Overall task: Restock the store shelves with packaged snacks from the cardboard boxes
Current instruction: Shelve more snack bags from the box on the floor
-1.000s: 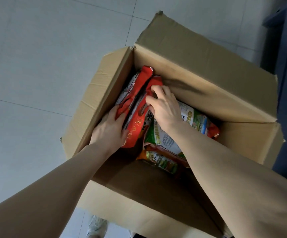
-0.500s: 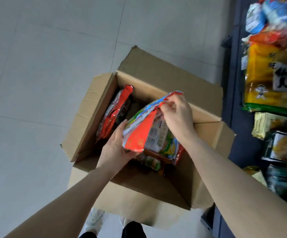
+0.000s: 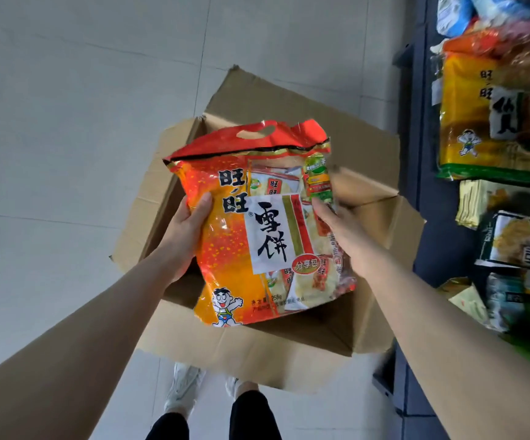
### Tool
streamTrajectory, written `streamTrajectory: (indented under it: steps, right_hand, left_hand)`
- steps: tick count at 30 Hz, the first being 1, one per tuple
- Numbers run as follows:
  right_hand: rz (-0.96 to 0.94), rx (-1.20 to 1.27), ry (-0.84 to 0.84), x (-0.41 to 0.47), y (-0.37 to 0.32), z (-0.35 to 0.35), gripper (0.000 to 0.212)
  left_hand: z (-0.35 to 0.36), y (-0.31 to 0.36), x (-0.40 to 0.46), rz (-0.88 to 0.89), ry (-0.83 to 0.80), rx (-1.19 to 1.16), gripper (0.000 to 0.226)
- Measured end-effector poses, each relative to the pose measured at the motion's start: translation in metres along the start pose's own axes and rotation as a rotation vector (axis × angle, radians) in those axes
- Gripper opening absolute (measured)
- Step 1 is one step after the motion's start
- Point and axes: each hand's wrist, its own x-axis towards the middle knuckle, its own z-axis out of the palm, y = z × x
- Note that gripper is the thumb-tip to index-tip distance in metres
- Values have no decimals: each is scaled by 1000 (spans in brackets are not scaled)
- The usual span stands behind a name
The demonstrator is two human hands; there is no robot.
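A large red and orange snack bag with a white label and a cartoon boy is held face up above the open cardboard box. My left hand grips its left edge, thumb on the front. My right hand holds its right side, fingers behind the bag and thumb on the front. The bag hides most of the box's inside. The shelves with stocked snacks stand to the right.
A yellow snack bag and several other packets fill the dark shelves on the right. The box sits on a pale tiled floor. My shoes show below the box's near flap.
The bag has come up out of the box and turned so its printed front faces me. Both hands shifted to its sides. The view swung right, showing more of the shelves.
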Motion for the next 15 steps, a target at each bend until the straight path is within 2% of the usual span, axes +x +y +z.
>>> streamTrajectory:
  steps: [2, 5, 7, 9, 11, 13, 15]
  right_hand:
    - [113, 78, -148, -2, 20, 9, 59]
    - [143, 68, -94, 7, 44, 18, 91]
    - [120, 86, -56, 11, 53, 20, 97]
    - [83, 84, 3, 7, 51, 19, 71]
    - [11, 102, 117, 11, 56, 13, 40]
    - [-78, 88, 261, 13, 59, 7, 33]
    - [-145, -11, 396, 17, 64, 1, 41]
  left_hand:
    - [-7, -11, 3, -13, 29, 23, 68]
    - [-12, -26, 8, -58, 94, 100, 71]
    - [-14, -32, 11, -79, 83, 182, 75]
    - [-13, -38, 17, -84, 56, 351, 79]
    - [-13, -41, 22, -1, 102, 704, 66]
    - [-13, -46, 30, 121, 186, 1003, 59]
    - [-12, -48, 39, 102, 218, 1135, 70]
